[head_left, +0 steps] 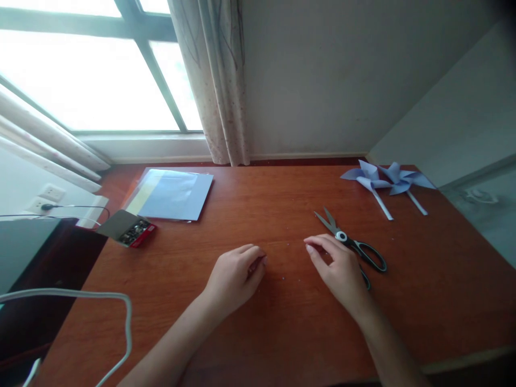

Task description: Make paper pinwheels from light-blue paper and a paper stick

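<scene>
Over the middle of the table, my left hand (236,274) is closed, its thumb and fingertips curled together. Anything inside it is hidden. My right hand (338,266) lies farther right, palm inward, with thumb and fingers stretched out and a narrow gap at their tips; no object shows there. Beside and partly behind that hand lies a pair of scissors (342,236) with black-and-grey handles, blades parted and pointing away to the left. The hand covers part of the handles. Tiny pale specks are scattered on the wood between my hands.
Two pale blue paper pinwheels (368,177) with white sticks lie at the table's back right. Pale blue sheets in a clear sleeve (175,193) lie back left, near an open red box (135,234) of small metal pieces. A white cable (128,322) loops across the front left.
</scene>
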Demonstrator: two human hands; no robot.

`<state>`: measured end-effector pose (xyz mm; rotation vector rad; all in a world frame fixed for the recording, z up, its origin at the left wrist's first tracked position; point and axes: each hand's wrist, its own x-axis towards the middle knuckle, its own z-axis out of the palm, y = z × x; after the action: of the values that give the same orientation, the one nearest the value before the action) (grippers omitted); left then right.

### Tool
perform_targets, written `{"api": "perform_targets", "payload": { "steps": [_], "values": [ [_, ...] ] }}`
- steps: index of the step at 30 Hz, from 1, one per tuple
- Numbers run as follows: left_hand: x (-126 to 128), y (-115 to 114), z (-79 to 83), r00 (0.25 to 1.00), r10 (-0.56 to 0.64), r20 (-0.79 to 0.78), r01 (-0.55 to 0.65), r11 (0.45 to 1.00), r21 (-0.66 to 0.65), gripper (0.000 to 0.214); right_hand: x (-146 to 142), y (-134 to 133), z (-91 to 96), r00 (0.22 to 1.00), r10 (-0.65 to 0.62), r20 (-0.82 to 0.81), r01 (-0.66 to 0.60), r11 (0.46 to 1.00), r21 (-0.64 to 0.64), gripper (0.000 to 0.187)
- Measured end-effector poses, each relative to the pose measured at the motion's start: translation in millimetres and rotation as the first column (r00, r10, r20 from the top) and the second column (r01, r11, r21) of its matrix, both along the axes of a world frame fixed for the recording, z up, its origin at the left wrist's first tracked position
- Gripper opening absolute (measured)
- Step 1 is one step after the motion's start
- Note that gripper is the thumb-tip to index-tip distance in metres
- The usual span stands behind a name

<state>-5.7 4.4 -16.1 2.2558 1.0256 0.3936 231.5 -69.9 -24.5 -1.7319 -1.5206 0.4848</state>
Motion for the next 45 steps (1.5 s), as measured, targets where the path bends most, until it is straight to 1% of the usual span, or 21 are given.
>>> {"api": "perform_targets", "payload": {
  "steps": [3,5,7,12,15,18,22,24,26,29,32,36,40,42,45],
  "values": [
    [-4,5,3.4,0.999,0.017,-0.048,-0.015,0.999,0.035,0.016,2,-18,-3.8,0.996,0.075,0.055,-0.069,0.992,-0.101,0.009],
    [-7,9,5.1,0.995,0.045,-0.084,-0.04,0.998,0.051,0.017,-8,-27,-6.1,0.991,0.118,0.07,-0.106,0.983,-0.149,0.008],
    [-8,12,5.6,0.992,0.071,-0.106,-0.065,0.996,0.065,0.017,-25,-32,-7.9,0.983,0.146,0.107,-0.129,0.979,-0.159,0.01],
    [-9,16,3.0,0.983,0.106,-0.147,-0.094,0.991,0.091,0.015,-75,-30,-9.5,0.948,0.198,0.248,-0.164,0.974,-0.154,0.027],
    [-8,17,2.3,0.98,0.101,-0.172,-0.087,0.992,0.087,0.017,-90,-21,-10.6,0.92,0.21,0.331,-0.159,0.972,-0.175,0.031],
    [-8,17,3.1,0.978,0.095,-0.185,-0.082,0.994,0.079,0.018,-85,-14,-13.2,0.922,0.158,0.353,-0.102,0.98,-0.171,0.024],
    [-8,16,3.9,0.978,0.074,-0.196,-0.057,0.995,0.088,0.017,-56,-16,-16.3,0.959,0.08,0.273,-0.055,0.994,-0.098,0.017],
    [-8,15,3.9,0.976,0.063,-0.209,-0.044,0.995,0.095,0.017,-40,-22,-16.7,0.969,0.056,0.24,-0.037,0.996,-0.08,0.018],
    [-8,14,3.8,0.973,0.057,-0.224,-0.035,0.994,0.101,0.018,-26,-28,-16.3,0.978,0.063,0.2,-0.044,0.994,-0.1,0.019],
    [-9,13,3.9,0.969,0.054,-0.243,-0.029,0.994,0.105,0.019,-10,-37,-14.7,0.986,0.12,0.114,-0.103,0.984,-0.144,0.017],
    [-8,13,3.6,0.967,0.048,-0.249,-0.021,0.994,0.111,0.02,0,-41,-13.5,0.983,0.151,0.108,-0.13,0.975,-0.179,0.009],
    [-7,13,3.1,0.964,0.042,-0.262,-0.009,0.992,0.127,0.02,1,-36,-14.8,0.967,0.174,0.186,-0.137,0.971,-0.198,0.012],
    [-7,13,3.0,0.96,0.046,-0.276,-0.006,0.99,0.143,0.02,-12,-26,-16.8,0.95,0.186,0.251,-0.146,0.975,-0.17,0.017],
    [-7,13,2.7,0.962,0.047,-0.27,-0.007,0.989,0.145,0.02,-20,-22,-17.1,0.947,0.19,0.257,-0.156,0.976,-0.149,0.02],
    [-7,13,2.2,0.964,0.044,-0.261,-0.006,0.989,0.145,0.02,-25,-15,-16.6,0.954,0.202,0.221,-0.178,0.976,-0.124,0.02]
  ]
}}
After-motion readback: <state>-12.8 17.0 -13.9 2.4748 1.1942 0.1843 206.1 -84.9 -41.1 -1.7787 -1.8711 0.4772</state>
